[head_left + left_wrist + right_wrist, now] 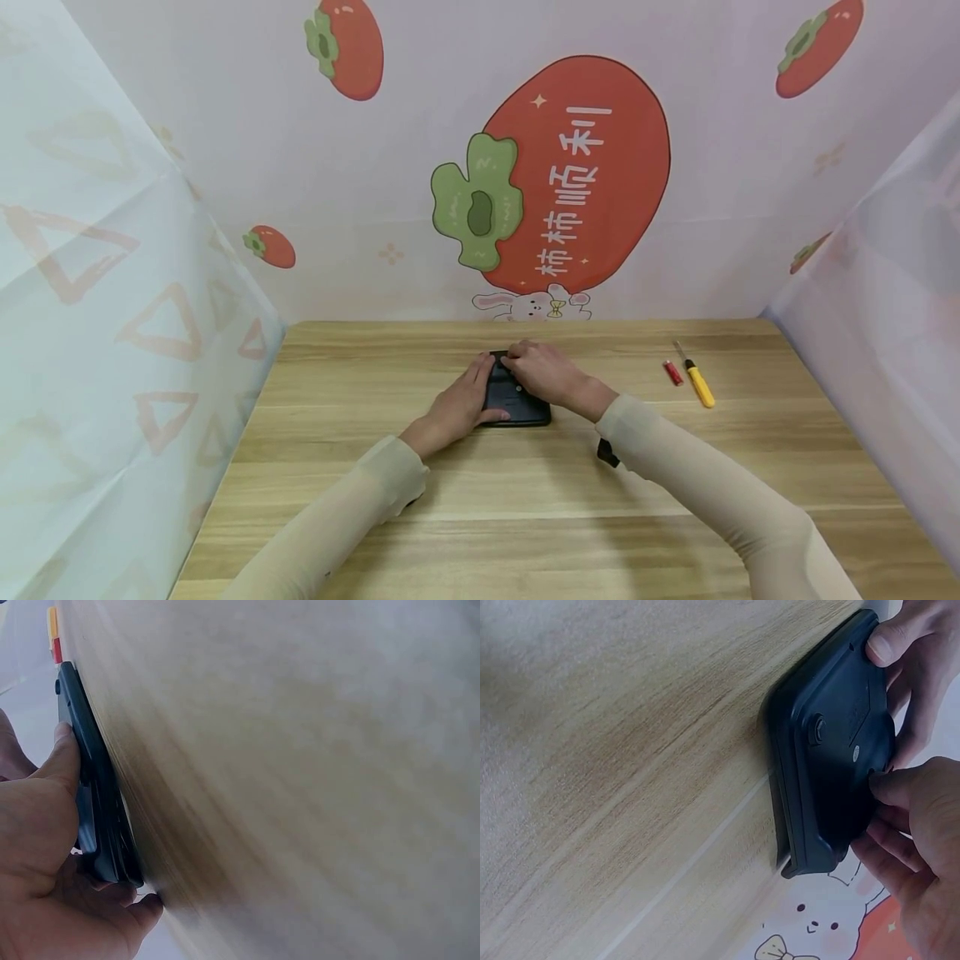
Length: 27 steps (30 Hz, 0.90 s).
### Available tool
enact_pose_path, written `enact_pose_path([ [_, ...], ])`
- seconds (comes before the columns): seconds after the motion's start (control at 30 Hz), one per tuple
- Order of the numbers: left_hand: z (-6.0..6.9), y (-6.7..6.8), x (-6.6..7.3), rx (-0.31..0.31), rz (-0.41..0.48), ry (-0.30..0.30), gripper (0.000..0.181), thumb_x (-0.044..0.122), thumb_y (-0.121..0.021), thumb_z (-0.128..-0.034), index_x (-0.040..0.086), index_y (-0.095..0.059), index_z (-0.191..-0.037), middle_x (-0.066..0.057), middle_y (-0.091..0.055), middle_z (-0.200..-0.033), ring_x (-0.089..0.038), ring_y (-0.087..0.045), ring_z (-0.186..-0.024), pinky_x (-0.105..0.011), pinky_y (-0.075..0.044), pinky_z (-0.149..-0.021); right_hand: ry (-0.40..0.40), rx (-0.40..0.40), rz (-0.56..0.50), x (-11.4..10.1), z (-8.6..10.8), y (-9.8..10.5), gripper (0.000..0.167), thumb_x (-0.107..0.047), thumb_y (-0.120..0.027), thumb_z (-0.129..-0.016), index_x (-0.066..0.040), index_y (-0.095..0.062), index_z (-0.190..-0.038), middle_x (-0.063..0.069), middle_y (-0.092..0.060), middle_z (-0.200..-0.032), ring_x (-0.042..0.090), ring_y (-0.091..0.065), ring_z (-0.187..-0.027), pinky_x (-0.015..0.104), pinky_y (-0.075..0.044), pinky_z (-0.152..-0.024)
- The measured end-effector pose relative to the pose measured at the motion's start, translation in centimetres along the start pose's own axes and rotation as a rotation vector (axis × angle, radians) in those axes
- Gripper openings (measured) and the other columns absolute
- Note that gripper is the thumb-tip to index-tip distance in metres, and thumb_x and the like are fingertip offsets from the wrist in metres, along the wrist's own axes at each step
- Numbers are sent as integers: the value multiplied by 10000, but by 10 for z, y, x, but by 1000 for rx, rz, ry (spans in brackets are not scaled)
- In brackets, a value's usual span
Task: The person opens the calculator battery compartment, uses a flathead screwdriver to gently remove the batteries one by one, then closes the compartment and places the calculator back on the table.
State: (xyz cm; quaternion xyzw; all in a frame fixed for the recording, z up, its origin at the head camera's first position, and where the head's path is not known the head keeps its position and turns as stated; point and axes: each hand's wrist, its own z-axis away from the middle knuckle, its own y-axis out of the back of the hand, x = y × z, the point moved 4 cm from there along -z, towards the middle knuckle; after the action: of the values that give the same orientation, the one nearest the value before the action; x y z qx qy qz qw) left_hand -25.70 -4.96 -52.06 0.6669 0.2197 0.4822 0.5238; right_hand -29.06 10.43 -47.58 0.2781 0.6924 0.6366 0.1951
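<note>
A flat black device (pixel 528 410), shaped like a desk calculator turned face down, lies on the wooden table. My left hand (pixel 453 407) grips its left side, with the thumb on the upturned back and the fingers along the edge. At its far part, my right hand (pixel 546 372) pinches with thumb and bent fingers. The right wrist view shows the device's back (pixel 832 787) with a rubber foot and a small round sticker, and the right thumb beside that sticker. What lies under the right fingertips is hidden.
A small red battery (pixel 673 373) and a yellow-handled screwdriver (pixel 701 386) lie to the right on the wooden table (pixel 517 500). Behind stands a printed backdrop (pixel 720 267) with red fruit. Pale sheets rise at both sides.
</note>
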Motion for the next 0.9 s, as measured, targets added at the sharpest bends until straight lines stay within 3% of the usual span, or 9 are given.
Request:
enact_pose_path([
  [0.9,1,-1,0,17,18,-18,1004,468,-740,-984,-43,-198,-1658,-254,-221,-1716,-399,-371,-1536,-514,-457,-1165,49,-48,4,1,2,2,330,-76,-695,-1029,13,-711,-1346,170,-697,-1283,283,-675,-1169,403,-600,-984],
])
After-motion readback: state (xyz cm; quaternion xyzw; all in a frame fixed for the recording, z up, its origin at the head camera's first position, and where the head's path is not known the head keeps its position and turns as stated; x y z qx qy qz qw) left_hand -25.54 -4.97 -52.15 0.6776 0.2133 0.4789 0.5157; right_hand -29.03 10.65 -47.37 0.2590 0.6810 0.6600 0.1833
